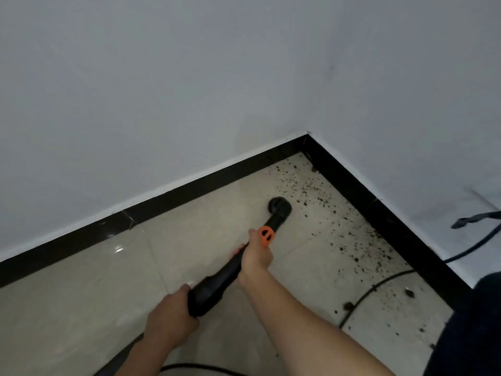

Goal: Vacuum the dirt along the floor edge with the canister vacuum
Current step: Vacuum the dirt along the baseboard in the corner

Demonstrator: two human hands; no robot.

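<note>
No readable text, label or number anywhere

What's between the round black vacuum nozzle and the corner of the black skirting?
Head view: only glossy beige floor tile strewn with dark dirt crumbs between round black vacuum nozzle and black skirting corner.

The black vacuum wand [217,278] is slanting down and away from the left hand [170,313], which is gripping its thick rear end. It is running on through the right hand [256,256], which is wrapping the narrower tube. Just past the right hand an orange collar [266,236] is sitting on the tube. Farther ahead of that hand the round black nozzle [279,206] is resting on the cream tile floor [206,221]. The dirt [320,194], dark crumbs and specks, is lying scattered ahead and right of the right hand, along the black baseboard [360,194] into the corner.
</note>
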